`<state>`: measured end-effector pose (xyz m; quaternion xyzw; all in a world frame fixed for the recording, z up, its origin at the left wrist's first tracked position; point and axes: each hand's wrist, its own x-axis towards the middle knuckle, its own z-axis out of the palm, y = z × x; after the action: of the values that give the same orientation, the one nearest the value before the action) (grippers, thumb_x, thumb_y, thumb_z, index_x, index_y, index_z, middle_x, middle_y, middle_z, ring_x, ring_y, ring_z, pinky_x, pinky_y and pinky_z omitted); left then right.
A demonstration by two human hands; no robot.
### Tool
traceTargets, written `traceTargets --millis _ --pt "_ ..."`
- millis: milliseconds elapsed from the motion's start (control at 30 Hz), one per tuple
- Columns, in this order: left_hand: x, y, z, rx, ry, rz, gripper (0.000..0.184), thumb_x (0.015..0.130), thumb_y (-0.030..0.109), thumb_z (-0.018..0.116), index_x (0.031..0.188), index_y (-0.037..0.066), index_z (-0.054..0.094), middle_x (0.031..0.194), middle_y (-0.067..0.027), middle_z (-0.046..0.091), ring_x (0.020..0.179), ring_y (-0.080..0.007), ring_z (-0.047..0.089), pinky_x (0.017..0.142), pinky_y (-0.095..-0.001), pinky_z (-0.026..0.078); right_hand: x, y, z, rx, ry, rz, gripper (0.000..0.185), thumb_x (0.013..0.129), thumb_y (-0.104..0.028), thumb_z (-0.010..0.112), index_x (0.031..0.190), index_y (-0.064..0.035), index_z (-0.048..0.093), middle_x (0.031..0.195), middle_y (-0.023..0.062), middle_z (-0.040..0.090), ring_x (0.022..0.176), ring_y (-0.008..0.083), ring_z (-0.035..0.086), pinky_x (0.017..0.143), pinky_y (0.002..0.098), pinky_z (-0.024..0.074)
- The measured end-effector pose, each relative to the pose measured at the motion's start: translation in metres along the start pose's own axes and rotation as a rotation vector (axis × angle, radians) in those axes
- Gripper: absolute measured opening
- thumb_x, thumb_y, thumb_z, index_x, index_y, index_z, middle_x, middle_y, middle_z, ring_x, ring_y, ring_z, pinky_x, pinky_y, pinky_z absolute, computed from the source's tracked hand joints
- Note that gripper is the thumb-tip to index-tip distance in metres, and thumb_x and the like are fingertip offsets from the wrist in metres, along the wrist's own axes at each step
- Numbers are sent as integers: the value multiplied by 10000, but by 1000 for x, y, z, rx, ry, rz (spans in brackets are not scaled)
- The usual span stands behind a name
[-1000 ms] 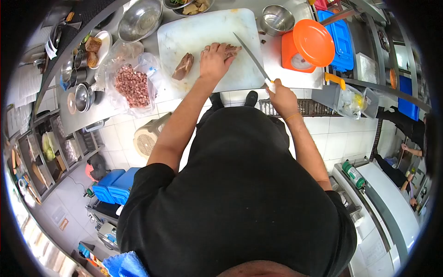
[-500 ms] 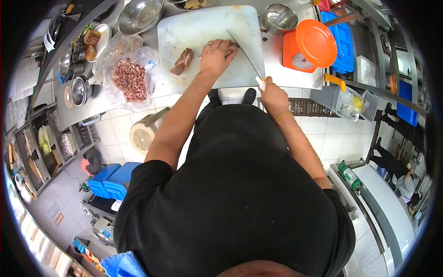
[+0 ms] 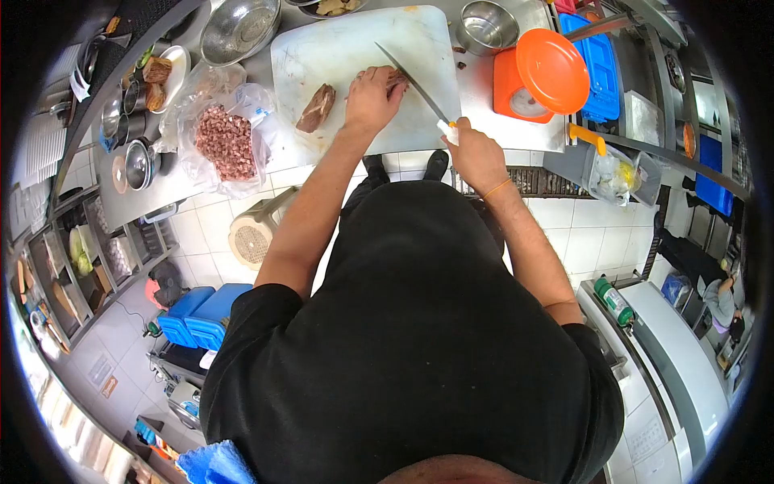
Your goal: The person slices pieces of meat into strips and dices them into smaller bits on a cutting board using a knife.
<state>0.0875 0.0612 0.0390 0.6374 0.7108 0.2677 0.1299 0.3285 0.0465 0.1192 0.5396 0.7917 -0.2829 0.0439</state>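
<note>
My left hand presses the meat steady while my right grips the knife against its end.

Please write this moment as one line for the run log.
left hand: pressing meat piece on cutting board | right hand: gripping knife, blade beside that piece | second piece: untouched

Orange scale, steel pot, likely stool
</note>
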Motion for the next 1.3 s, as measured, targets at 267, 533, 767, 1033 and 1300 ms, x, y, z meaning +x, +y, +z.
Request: traceTargets --millis 267,533,767,1033,1300 --pt "11 -4 3 10 -19 56 184 880 146 747 1035 50 724 1042 -148 724 1005 -384 668 920 -488 539 7 -8 1 -95 -46 -25 267 1023 -220 567 1147 16 571 879 240 747 830 432 751 720 540 594" --pt "10 -11 9 -1 -35 63 175 884 155 759 1029 58 751 1033 -144 744 985 -373 694 892 -471 566 69 -14 30 -22 -49 -68 272 1019 -219 556 1153 19 558 945 269 752 876 449 748 805 555 580" --pt "7 -8 -8 -125 -53 -7 217 894 191 768 1073 67 765 1053 -161 752 989 -374 707 897 -473 570 38 -20 -13 -46 -43 -98 244 1009 -214 576 1099 12 572 882 252 748 842 433 755 764 543 590" --pt "9 -5 -2 34 -49 42 118 897 146 739 961 48 724 990 -131 739 958 -372 694 893 -475 559 27 -13 10 -71 -54 -77 173 991 -118 542 1092 22 560 884 256 748 824 434 756 740 533 600" --pt "8 -17 6 -39 -60 39 174 910 169 753 1038 53 748 1046 -137 758 1010 -374 701 894 -472 565 93 -22 19 1 -57 -131 315 1006 -254 616 1145 22 554 928 265 745 891 449 744 787 553 580"
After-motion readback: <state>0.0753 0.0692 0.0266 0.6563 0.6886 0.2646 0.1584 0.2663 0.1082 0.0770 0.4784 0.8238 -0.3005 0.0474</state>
